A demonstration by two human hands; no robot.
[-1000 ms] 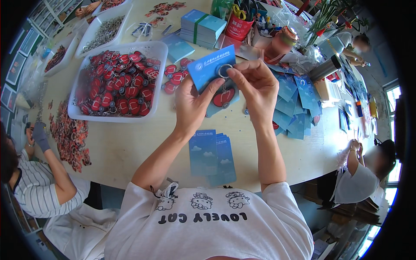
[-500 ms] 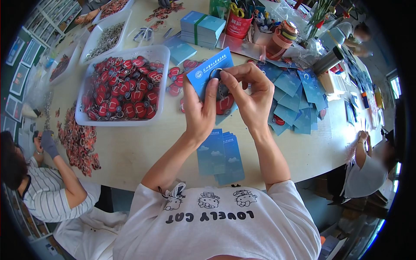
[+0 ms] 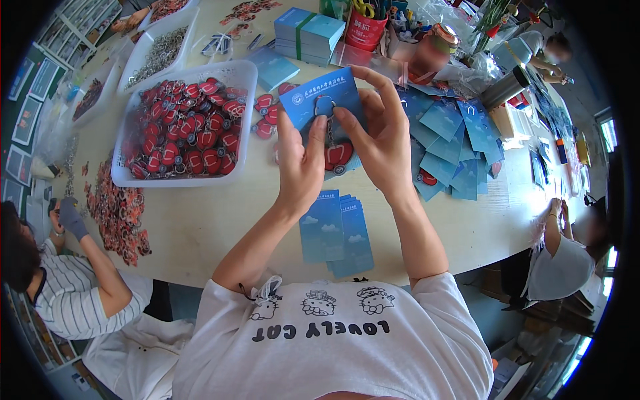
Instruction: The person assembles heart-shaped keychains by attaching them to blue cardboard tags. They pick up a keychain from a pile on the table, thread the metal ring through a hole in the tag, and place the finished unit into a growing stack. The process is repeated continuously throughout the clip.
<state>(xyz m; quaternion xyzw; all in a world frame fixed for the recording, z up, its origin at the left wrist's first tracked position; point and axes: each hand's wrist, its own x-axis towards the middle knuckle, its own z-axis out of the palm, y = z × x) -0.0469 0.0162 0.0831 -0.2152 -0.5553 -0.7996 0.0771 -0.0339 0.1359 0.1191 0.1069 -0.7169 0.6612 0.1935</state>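
Observation:
A blue card is held up between my two hands over the table. A red keychain hangs in front of it, its metal ring against the card's upper part. My left hand grips the card's left side, thumb near the ring. My right hand holds the right side, thumb on the card by the ring and fingers behind it. Below my hands lie several blue cards, close to the table edge. To the left, a white plastic bin is heaped with red keychains.
Cards with keychains lie piled on the right, beside a metal flask. Banded card stacks and a red pen cup stand at the back. A co-worker in stripes sits at left, near loose orange-red pieces.
The card has turned to face me more fully. My right hand's fingers have spread round its right edge, and the red keychain now hangs in plain sight before it.

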